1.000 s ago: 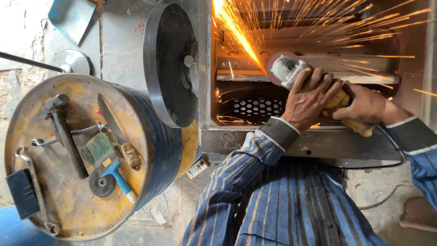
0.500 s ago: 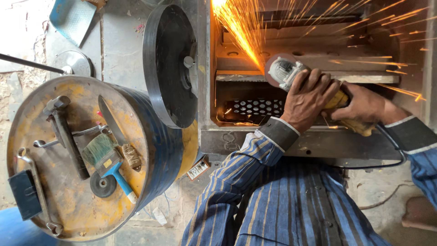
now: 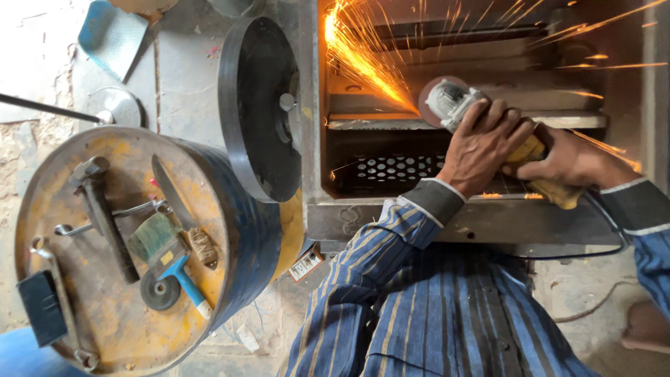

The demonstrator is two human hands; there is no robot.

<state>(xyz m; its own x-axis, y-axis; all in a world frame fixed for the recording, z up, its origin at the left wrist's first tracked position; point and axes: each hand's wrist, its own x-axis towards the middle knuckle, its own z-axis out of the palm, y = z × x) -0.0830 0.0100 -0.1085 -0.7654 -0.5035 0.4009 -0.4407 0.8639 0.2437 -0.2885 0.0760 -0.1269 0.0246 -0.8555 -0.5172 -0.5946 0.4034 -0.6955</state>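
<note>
Two hands are steadying the angle grinder (image 3: 453, 105) at upper right: left hand (image 3: 485, 146) clamping its head, right hand (image 3: 569, 160) gripping the yellow handle, sparks (image 3: 363, 59) flying inside the metal cabinet (image 3: 481, 216).

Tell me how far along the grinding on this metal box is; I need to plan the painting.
Done: nothing finished can be made out; the ground edge is hidden by glare. In hand: the left hand and right hand grip the grinder, and sparks fly off the metal box, so cutting is under way. Left: cannot tell how much; the paintbrush and hammer lie untouched on the drum.
</note>
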